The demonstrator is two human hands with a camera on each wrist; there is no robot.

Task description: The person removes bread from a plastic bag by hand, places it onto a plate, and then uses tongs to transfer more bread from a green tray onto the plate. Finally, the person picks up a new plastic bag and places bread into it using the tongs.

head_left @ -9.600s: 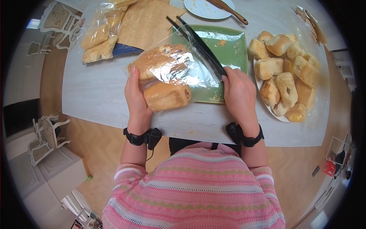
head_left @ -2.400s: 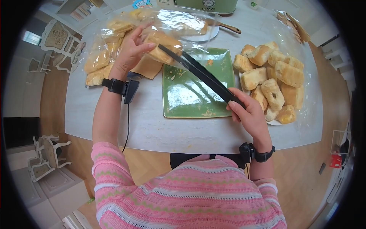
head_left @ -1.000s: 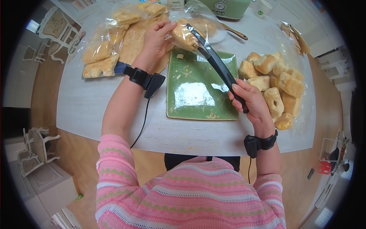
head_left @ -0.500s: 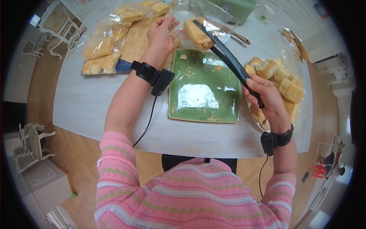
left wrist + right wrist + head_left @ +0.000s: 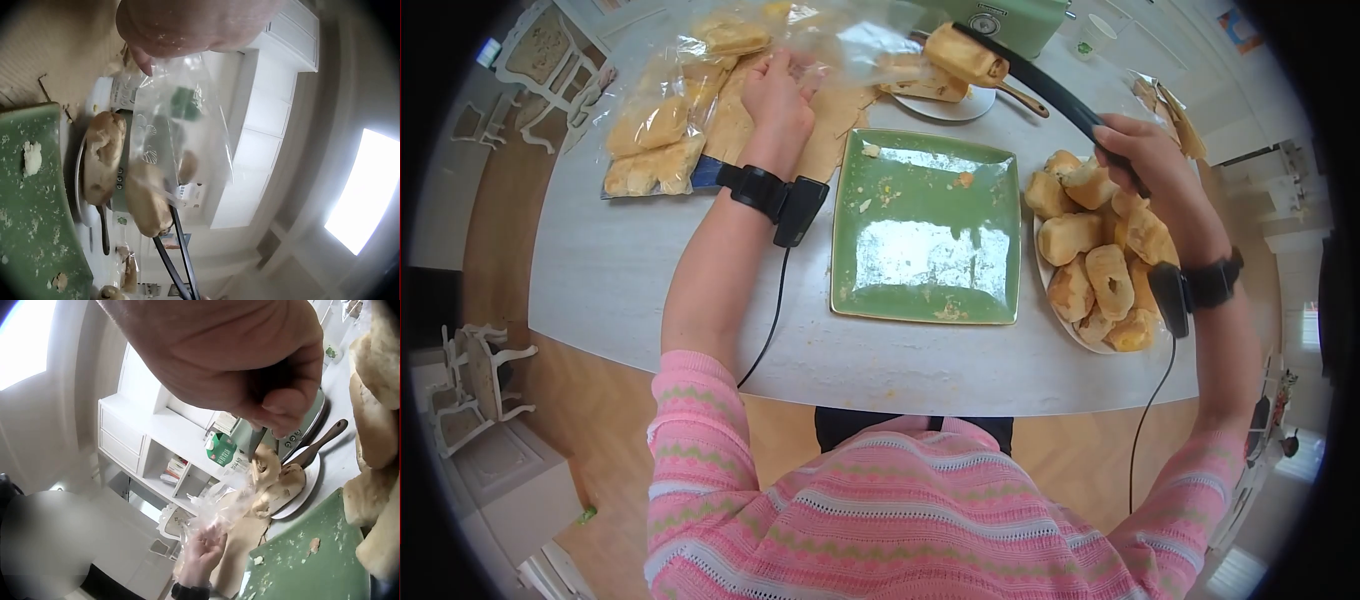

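Observation:
My right hand [image 5: 1155, 165] grips black tongs [image 5: 1050, 90], whose tips clasp a bread roll [image 5: 962, 55] above the back of the table. A clear plastic bag [image 5: 850, 50] hangs from my left hand [image 5: 780, 98], its edge pinched in the fingers; in the left wrist view the bag [image 5: 187, 119] lies against the roll [image 5: 147, 200]. Whether the roll is inside the bag's mouth I cannot tell. Beneath, a green square plate [image 5: 925, 225] carries crumbs. Another roll [image 5: 940, 85] lies on a white plate behind it, beside a wooden-handled utensil [image 5: 1025, 98].
On the right, an oval plate [image 5: 1045, 270] holds a heap of rolls [image 5: 1110, 280]. Bagged bread [image 5: 650, 125] and a wooden board [image 5: 750, 120] sit at the left. A green toaster [image 5: 1025, 25] and a paper cup [image 5: 1095, 35] stand at the back.
The tongs and roll have moved up and right, with my right hand raised over the heap. My left hand has shifted slightly left and down with the bag.

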